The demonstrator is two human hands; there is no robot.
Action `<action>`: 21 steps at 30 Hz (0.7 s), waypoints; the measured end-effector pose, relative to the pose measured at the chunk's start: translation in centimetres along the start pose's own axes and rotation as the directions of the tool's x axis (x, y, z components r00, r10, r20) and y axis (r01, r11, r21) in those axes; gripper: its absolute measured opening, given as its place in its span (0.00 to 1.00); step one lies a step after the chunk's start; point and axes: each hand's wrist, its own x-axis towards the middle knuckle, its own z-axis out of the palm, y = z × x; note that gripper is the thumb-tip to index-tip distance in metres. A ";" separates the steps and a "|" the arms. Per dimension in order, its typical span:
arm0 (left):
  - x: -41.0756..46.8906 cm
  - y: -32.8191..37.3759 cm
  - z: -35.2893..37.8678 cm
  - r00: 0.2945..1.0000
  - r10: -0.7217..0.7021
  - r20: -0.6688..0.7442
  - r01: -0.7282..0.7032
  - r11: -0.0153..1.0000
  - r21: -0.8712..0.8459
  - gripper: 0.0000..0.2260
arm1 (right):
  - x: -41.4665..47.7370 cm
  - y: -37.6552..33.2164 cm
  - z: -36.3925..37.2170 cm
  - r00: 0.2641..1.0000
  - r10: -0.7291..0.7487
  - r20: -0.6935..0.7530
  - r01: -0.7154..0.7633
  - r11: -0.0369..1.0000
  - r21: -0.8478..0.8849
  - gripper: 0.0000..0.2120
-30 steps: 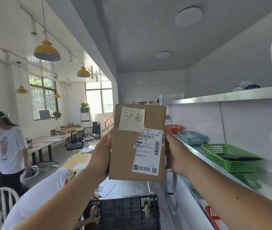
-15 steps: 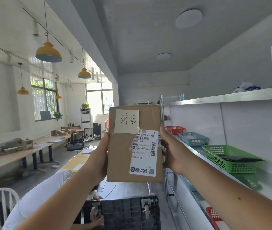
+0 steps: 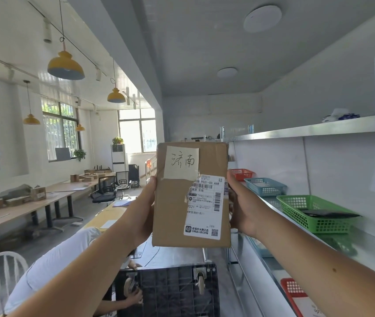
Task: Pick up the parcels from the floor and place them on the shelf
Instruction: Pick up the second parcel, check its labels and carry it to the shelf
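Reading comes first, I'd say. The flat brown cardboard parcel (image 3: 172,213) is held upright in mid-air in front of the person. Its face, with the cream handwritten paper note (image 3: 182,162) and the white printed shipping label (image 3: 204,209), is turned toward them. It is well clear of the floor and not yet on the long steel shelf (image 3: 364,252) along the right wall.

The left hand (image 3: 144,209) clasps the parcel's left long edge and the right hand (image 3: 241,207) clasps the right one. Each is closed just wide enough to take the parcel's thin side, with the thumb at the front edge. The fingers go behind the cardboard, where I cannot see them. Neither hand touches anything else.

To do this well, I would match the note to a place before moving. The green plastic mesh basket (image 3: 296,209) sits nearest on the shelf, with the blue plastic basket (image 3: 265,186) and the red plastic basket (image 3: 242,173) farther along. Which one suits this parcel I cannot tell. Then I would swing it right with both hands on the edges, tip it flat over the chosen spot, and let go only once it rests there. The green basket already has something dark lying in it.
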 end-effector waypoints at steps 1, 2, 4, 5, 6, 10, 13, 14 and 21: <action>0.0 0.0 0.2 1.000 -0.003 0.001 0.003 1.000 -0.001 0.36 | 0.0 -0.1 -0.2 1.000 0.002 -0.003 -0.002 1.000 -0.005 0.33; 0.1 -0.1 0.3 1.000 -0.007 0.003 0.007 1.000 -0.004 0.35 | 0.0 -0.1 -0.4 1.000 0.005 -0.003 -0.005 1.000 -0.011 0.33; 0.2 -0.3 0.5 1.000 -0.006 0.010 0.006 1.000 -0.010 0.34 | -0.1 -0.2 -0.9 1.000 0.013 -0.001 -0.013 1.000 -0.022 0.33; 0.2 -0.5 0.6 1.000 -0.002 0.017 0.003 1.000 -0.012 0.34 | -0.1 -0.3 -1.2 1.000 0.016 -0.004 -0.016 1.000 -0.023 0.33; 0.2 -0.5 0.9 1.000 0.000 0.026 0.000 1.000 -0.015 0.35 | -0.3 -0.3 -1.4 1.000 0.019 -0.014 -0.019 1.000 -0.023 0.33; 0.2 -1.0 2.1 0.999 0.008 0.051 -0.007 1.000 -0.023 0.36 | -1.5 -0.3 -1.9 0.996 0.039 -0.080 -0.040 0.999 -0.011 0.41; 0.2 -1.4 3.0 0.999 0.010 0.053 -0.008 0.999 -0.042 0.35 | -2.3 -0.4 -2.4 0.993 0.030 -0.114 -0.029 0.999 0.013 0.40; 0.3 -1.6 3.3 0.998 0.007 0.054 -0.004 0.999 -0.043 0.35 | -2.6 -0.4 -2.7 0.992 0.025 -0.122 -0.023 1.000 0.020 0.38; 0.9 -3.6 5.4 0.995 -0.033 0.095 0.038 0.998 -0.052 0.36 | -5.9 -0.5 -4.8 0.981 0.014 -0.194 -0.011 1.000 0.017 0.38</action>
